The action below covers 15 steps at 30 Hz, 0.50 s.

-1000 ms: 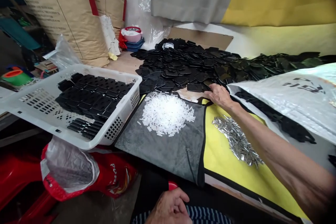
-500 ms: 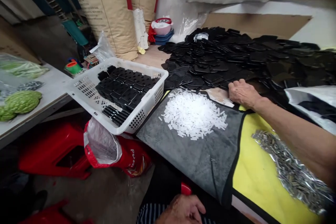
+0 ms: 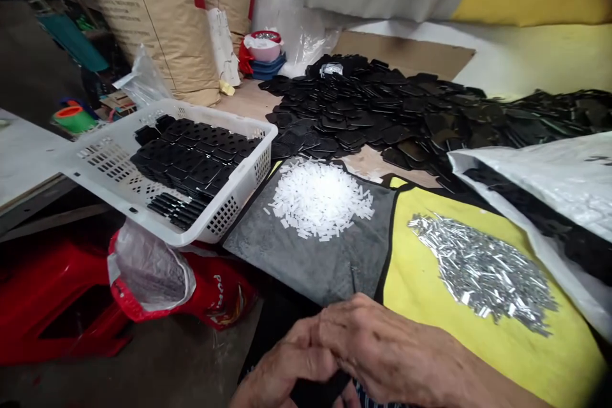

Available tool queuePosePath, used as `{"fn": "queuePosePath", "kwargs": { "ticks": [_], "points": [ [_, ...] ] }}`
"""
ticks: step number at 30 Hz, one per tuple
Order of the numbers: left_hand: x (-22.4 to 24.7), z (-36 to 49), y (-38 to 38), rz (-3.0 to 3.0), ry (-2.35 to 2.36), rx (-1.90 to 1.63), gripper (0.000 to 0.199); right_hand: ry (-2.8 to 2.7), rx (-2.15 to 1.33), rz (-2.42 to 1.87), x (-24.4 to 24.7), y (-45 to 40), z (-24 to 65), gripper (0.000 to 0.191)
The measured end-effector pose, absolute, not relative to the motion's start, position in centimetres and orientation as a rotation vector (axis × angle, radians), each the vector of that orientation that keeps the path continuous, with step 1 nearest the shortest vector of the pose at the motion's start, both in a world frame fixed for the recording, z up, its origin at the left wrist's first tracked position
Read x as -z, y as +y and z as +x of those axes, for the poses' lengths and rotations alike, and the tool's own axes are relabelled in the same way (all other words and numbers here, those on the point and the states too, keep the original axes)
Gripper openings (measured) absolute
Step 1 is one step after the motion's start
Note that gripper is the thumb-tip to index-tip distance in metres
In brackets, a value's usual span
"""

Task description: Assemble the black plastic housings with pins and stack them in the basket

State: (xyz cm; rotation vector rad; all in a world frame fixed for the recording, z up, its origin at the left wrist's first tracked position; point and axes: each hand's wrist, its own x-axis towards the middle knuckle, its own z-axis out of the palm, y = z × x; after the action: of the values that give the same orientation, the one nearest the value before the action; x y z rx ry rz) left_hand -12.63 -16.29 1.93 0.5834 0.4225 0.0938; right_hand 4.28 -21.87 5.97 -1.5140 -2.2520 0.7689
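My left hand (image 3: 287,363) and my right hand (image 3: 377,344) meet at the bottom of the view, in front of the grey cloth (image 3: 306,271). Both have their fingers curled around a black flat piece (image 3: 321,390), which they mostly cover. Just beyond lies a heap of small white strips (image 3: 322,197) on the grey cloth. To the right, thin shiny metal strips (image 3: 482,268) are spread on a yellow cloth (image 3: 411,268). Many black flat pieces (image 3: 382,108) are piled along the back of the table.
A white perforated basket (image 3: 234,197) at the left holds stacked black pieces. Below it stands an open red bag (image 3: 224,293), near a red stool (image 3: 57,287). An open white sack (image 3: 554,185) lies at the right. Large paper sacks (image 3: 157,19) stand behind.
My right hand has come back from the black pile to meet my left hand over the lap, with a black piece between them. The view has turned right.
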Motion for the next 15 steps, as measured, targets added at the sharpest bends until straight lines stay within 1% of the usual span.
{"fn": "queuePosePath", "kwargs": {
  "ticks": [1,2,3,4,6,9,11,15],
  "points": [
    [-2.0,-12.7,-16.5,0.583,0.437,-0.015,0.032,-2.212,-0.941,-1.473,-6.1,-21.8,4.1,0.046],
    [-2.0,-12.7,-16.7,0.577,0.458,0.030,0.030,-2.141,-1.060,-1.472,-6.3,-21.4,4.5,0.048],
    [-1.9,-12.7,-16.9,0.556,0.463,0.038,0.033,-2.062,-1.095,-1.504,-6.6,-20.8,5.2,0.044],
    [-1.8,-12.6,-17.1,0.522,0.441,0.003,0.037,-1.996,-1.021,-1.567,-6.8,-19.9,6.1,0.037],
    [-1.3,-12.3,-17.3,0.452,0.366,-0.186,0.043,-1.949,-0.715,-1.751,-6.8,-17.9,7.9,0.024],
    [-0.9,-11.7,-16.8,0.407,0.355,-0.513,0.047,-2.014,-0.239,-2.090,-5.4,-15.1,9.5,0.019],
    [-1.2,-11.8,-16.0,0.381,0.436,-0.620,0.047,-2.112,-0.106,-2.249,-4.2,-13.9,9.6,0.016],
    [-2.5,-12.4,-14.0,0.289,0.576,-0.633,0.056,-2.213,-0.067,-2.335,-3.3,-13.2,8.8,0.014]
  ]
}}
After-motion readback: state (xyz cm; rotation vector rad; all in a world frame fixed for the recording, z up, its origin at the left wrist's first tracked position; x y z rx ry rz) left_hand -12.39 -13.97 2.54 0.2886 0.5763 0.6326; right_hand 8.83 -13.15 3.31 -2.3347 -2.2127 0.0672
